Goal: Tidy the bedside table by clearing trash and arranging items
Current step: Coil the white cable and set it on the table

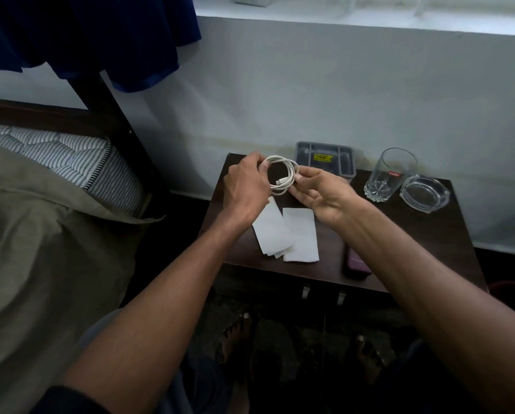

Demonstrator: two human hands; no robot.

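Nearest the camera, a dark purple phone (357, 263) lies flat by the front edge of the dark wooden desk (414, 234), partly under the right forearm. Just beyond it, two white folded paper tissues (286, 231) lie side by side on the desk, overlapping a little at their near ends.

Above the tissues both hands hold a white charging cable wound into a loose coil (281, 177). The left hand (244, 189) has its fingers curled round the left side of the coil, gripping the loops together. The right hand (325, 195) pinches the right side between thumb and fingertips, its other fingers loosely spread; the plug end shows just inside the ring.

The step in hand looks like finishing the coil. To do it well, the left hand should keep all loops bunched so none springs free, while the right tucks the plug end through or round the bundle, without kinking the cable at the connector.

Farther back, a grey plastic compartment tray with a yellow label (325, 158) stands against the wall, a likely place for the coil. To its right stand a clear faceted drinking glass (389, 174) and a clear glass ashtray (425, 192), close together.
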